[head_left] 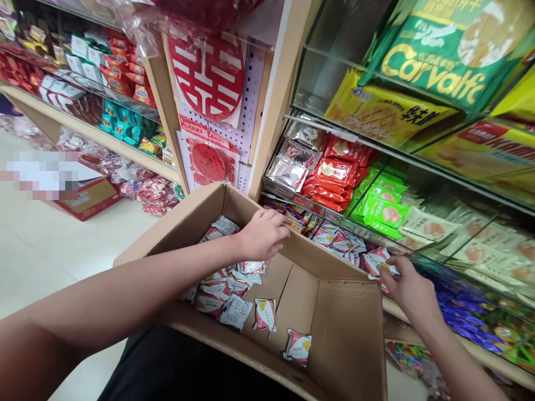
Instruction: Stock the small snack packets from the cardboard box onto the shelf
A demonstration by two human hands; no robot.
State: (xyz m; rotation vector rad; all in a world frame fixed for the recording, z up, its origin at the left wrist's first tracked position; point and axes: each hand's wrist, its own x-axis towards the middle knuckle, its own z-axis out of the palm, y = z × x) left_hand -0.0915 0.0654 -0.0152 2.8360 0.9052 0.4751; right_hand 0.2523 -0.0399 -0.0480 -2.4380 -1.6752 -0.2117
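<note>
A cardboard box (346, 328) with its top open rests against my legs, tilted. Inside it, several small pink-and-white snack packets (265, 314) lie mostly heaped toward the left, a few apart on the bottom. My left hand (264, 233) is above the box near its far wall, fingers loosely bent and partly apart, nothing seen in them. At the shelf's lower compartment, just past the box's right corner, my right hand (412, 287) pinches a pink-and-white snack packet (377, 260) between thumb and fingers. More packets like it (340, 240) lie in the shelf compartment to the left.
Glass-divided shelves with red packets (336, 172), green packets (382, 203) and large yellow bags (384, 108) rise on the right. Red paper decorations (209, 75) hang on a pegboard ahead. Another red-and-brown box (90, 197) stands on the floor at left, near bagged sweets (156, 192).
</note>
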